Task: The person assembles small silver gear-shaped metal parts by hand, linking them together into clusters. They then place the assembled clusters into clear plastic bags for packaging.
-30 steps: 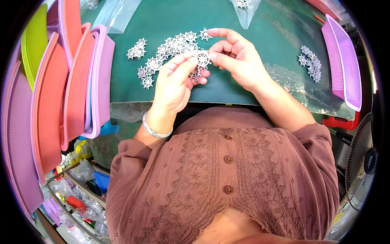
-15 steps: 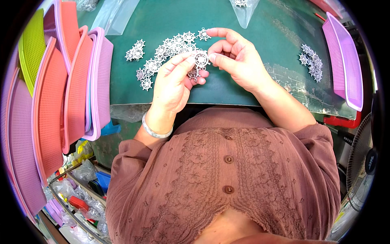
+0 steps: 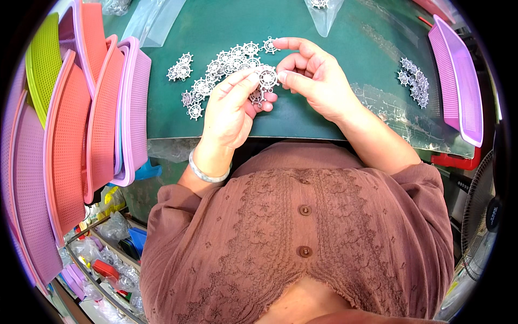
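Note:
Over a green mat (image 3: 324,119), my left hand (image 3: 232,105) and my right hand (image 3: 315,75) meet around a small silver wheel-shaped metal piece (image 3: 267,79), pinched between fingertips of both. My left hand also holds a few more of these pieces (image 3: 256,97) stacked under its fingers. Just beyond my hands, several loose silver wheel pieces (image 3: 226,62) lie scattered on the mat. A smaller cluster (image 3: 180,69) sits to their left.
Stacked pink, orange and green perforated plastic trays (image 3: 81,124) stand on the left. A purple tray (image 3: 458,81) lies at the right, with another small pile of wheel pieces (image 3: 413,78) and clear plastic bags (image 3: 399,113) beside it. A fan (image 3: 485,216) is at lower right.
My hands stay in nearly the same spot; the fingers have shifted slightly around the wheel piece held between them.

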`<state>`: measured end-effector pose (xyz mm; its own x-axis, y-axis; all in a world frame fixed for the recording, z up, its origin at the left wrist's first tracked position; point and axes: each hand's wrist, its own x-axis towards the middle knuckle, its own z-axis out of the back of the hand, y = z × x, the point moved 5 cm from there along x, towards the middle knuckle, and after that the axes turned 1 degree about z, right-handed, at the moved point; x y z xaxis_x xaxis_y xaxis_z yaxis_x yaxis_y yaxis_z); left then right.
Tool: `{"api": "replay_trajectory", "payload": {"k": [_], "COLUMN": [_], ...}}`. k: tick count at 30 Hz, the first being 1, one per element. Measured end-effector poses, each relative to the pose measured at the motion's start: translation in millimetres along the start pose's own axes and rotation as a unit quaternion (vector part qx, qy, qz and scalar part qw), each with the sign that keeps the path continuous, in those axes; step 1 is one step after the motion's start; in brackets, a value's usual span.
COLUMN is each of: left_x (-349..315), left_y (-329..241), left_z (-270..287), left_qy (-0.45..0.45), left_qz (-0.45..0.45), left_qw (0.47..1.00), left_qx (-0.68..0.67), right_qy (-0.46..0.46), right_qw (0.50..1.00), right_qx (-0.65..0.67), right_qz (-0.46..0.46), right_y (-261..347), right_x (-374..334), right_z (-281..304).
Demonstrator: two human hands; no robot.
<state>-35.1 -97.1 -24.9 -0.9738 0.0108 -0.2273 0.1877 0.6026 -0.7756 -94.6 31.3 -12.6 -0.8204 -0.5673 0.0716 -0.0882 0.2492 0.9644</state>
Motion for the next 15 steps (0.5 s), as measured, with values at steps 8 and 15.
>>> {"api": "replay_trajectory", "payload": {"k": [8, 15], "left_x": [1.6, 1.1], "left_y": [0.5, -1.2], "left_z": [0.0, -2.2], "left_qy": [0.003, 0.01], "left_qz": [0.005, 0.016], "left_qw": [1.0, 1.0], "left_qx": [0.001, -0.005], "right_qy": [-0.001, -0.014], "right_qw": [1.0, 1.0], "right_qx": [0.007, -0.001], "right_qz": [0.007, 0.012], "right_y": [-1.1, 0.1], "right_x": [0.1, 0.0], "right_z": [0.6, 3.2]}}
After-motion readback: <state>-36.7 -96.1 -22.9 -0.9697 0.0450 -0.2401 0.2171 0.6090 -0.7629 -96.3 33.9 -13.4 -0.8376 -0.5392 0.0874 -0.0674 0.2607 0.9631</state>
